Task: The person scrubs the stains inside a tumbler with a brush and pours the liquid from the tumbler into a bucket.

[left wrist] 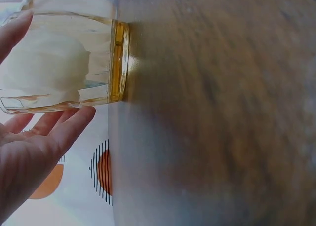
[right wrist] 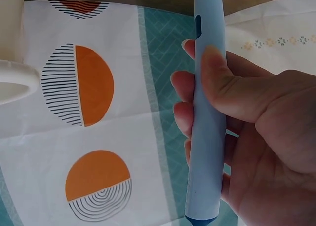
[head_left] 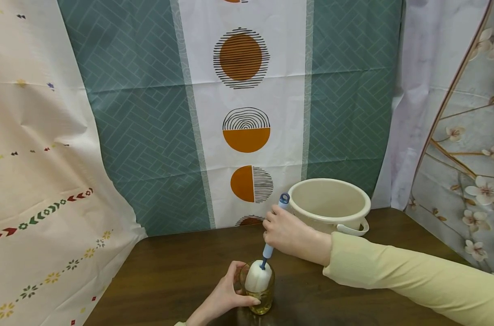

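Observation:
An amber glass cup (head_left: 265, 304) stands on the dark wooden table, and my left hand (head_left: 227, 293) grips it from the left side, thumb in front. In the left wrist view the thumb and fingers lie on opposite sides of the glass (left wrist: 101, 63). My right hand (head_left: 286, 230) holds the light blue handle (right wrist: 206, 137) of a bottle brush, its fingers wrapped around it. The brush's white sponge head (head_left: 258, 277) is inside the cup, the handle tilted up to the right. Through the glass, the sponge (left wrist: 47, 63) shows as a pale rounded mass.
A cream bucket (head_left: 332, 224) with a side handle stands at the back right of the wooden table (head_left: 181, 267). Behind the table hangs a green and white patterned cloth (head_left: 141, 113). Cream cloth (head_left: 39, 181) drapes on the left, floral cloth (head_left: 467, 181) on the right.

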### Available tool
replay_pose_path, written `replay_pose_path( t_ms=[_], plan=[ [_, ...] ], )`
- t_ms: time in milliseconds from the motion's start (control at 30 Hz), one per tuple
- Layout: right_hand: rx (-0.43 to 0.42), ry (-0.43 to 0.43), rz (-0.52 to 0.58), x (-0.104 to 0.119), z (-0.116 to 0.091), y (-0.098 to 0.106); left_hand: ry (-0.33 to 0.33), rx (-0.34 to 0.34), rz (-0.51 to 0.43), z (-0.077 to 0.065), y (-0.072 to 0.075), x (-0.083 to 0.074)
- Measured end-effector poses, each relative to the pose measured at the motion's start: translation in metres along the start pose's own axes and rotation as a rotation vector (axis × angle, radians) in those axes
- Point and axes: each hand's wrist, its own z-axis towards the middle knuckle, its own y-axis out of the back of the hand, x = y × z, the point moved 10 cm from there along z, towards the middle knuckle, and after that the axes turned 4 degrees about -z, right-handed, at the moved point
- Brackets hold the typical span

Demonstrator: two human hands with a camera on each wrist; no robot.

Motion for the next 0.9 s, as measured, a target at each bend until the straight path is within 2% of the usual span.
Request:
replay_pose_path(
  t_ms=[200,333,433,600,900],
  plan=[
    [0.056,0.016,-0.011,0.005,0.003,-0.003,-0.003,0.005,-0.01,0.001,0.0,0.001],
    [0.064,0.019,-0.019,0.006,0.004,-0.002,-0.002,0.01,-0.033,-0.003,-0.002,-0.016],
    [0.072,0.017,-0.027,0.008,0.005,-0.002,0.005,0.011,-0.037,-0.004,-0.002,-0.02],
    [0.108,0.024,-0.047,0.011,0.007,-0.004,0.035,0.008,-0.011,0.001,0.001,0.003],
    [0.118,0.031,-0.054,0.013,0.01,-0.006,0.032,0.007,-0.009,0.0,0.001,0.005]
  ],
)
